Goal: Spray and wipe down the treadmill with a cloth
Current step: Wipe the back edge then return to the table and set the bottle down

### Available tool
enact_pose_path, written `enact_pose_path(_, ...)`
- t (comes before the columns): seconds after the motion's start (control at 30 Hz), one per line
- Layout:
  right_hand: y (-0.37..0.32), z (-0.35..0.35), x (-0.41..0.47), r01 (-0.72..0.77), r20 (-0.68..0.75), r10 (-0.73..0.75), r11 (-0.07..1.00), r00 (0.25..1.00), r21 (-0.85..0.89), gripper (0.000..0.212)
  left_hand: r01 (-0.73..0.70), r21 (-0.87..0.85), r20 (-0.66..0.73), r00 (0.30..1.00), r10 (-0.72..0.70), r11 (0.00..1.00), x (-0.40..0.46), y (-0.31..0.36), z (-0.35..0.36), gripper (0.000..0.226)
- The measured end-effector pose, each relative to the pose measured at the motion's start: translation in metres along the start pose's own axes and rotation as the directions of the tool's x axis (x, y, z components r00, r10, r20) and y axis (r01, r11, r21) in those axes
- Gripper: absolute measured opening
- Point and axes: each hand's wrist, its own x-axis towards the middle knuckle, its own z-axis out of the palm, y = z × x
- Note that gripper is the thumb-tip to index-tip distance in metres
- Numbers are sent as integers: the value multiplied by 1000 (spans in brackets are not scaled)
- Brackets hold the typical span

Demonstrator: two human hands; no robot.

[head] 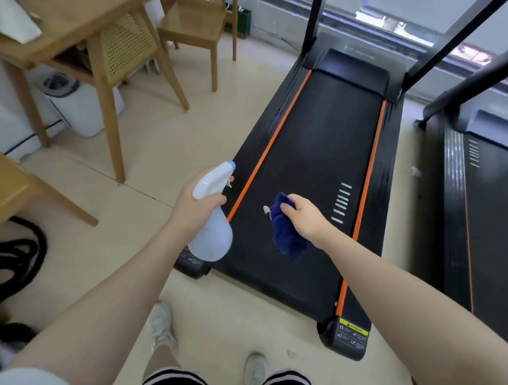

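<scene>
A black treadmill [311, 150] with orange side stripes lies on the floor ahead of me, its belt running away toward the window. My left hand [190, 206] grips the neck of a white spray bottle [212, 237], held in the air over the treadmill's left edge with the nozzle pointing forward. My right hand [302, 216] holds a bunched dark blue cloth [286, 234] above the rear half of the belt. The cloth hangs down from my fingers with a small white tag showing.
A second treadmill [484, 213] stands close on the right. Wooden table [77, 31] and chairs [195, 24] fill the left, with a white appliance [79, 103] under the table. Black cable coils [16, 252] lie at the left. My shoes [162, 325] stand behind the treadmill's end.
</scene>
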Motion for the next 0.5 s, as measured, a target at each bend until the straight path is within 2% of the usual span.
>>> enact_pose_path(0.3, -149, 97, 97, 17, -26, -17, 1000, 1000, 6, 21, 1, -26, 5, 1000, -1, 1000, 94, 7, -154, 38)
enact_pose_path(0.5, -269, 145, 165, 127, -12, -127, 992, 992, 6, 16, -23, -4, -36, 999, 23, 1000, 167, 23, -257, 40)
